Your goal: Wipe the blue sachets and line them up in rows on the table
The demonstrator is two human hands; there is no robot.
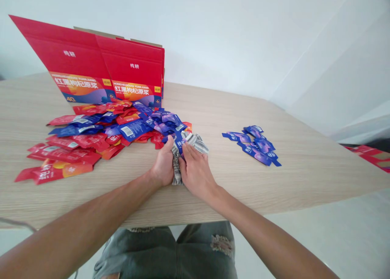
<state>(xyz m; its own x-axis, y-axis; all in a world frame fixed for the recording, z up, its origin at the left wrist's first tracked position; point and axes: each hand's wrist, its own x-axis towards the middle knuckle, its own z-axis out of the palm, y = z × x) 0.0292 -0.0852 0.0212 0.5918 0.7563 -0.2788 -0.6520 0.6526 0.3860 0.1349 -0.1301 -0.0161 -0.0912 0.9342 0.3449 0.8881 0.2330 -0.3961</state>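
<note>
At the table's near edge, my left hand [163, 164] is closed on a blue sachet [179, 142] with white lettering. My right hand [197, 171] lies against the same sachet, its fingers pressed together over a grey-and-white striped cloth [198, 142]. The cloth is bunched around the sachet and hangs down between both hands. Part of the sachet is hidden by the fingers and cloth. Just beyond my left hand spreads a mixed pile of blue sachets [134, 129] and red sachets [62, 153].
Behind the pile stands an opened red cardboard box [131, 69] against the white wall. Several blue sachets [257, 151] lie in a small group on the right of the wooden table [210, 108]. Another red item [370, 153] shows at the far right edge.
</note>
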